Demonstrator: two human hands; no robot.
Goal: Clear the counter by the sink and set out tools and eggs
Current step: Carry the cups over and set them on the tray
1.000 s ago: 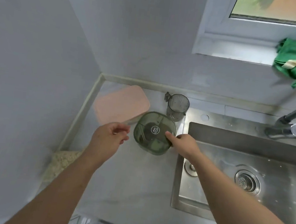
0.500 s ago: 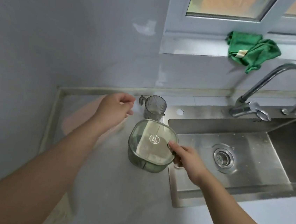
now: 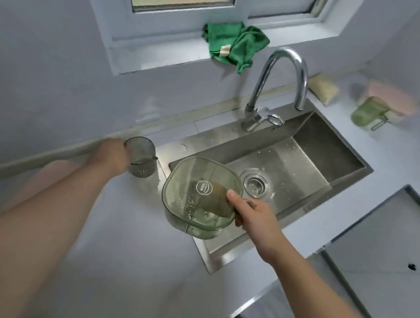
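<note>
A translucent green container (image 3: 194, 201) with a round white logo hangs tilted above the sink's left rim. My right hand (image 3: 252, 215) grips its right edge, thumb on top. My left hand (image 3: 112, 155) wraps the left side of a small grey ribbed cup (image 3: 142, 159) that stands on the white counter (image 3: 126, 253) by the back wall. A pink board (image 3: 46, 175) lies on the counter, mostly hidden under my left forearm.
The steel sink (image 3: 293, 172) with its drain and curved faucet (image 3: 271, 87) fills the middle. A green cloth (image 3: 235, 43) sits on the window sill. Right of the sink are a sponge (image 3: 324, 88), a green jar (image 3: 366, 112), a pink item (image 3: 391, 97) and a steel tray (image 3: 387, 234).
My right hand has lifted the green container off the counter toward the sink. My left hand has moved right from above the pink board onto the grey cup. The view has swung right.
</note>
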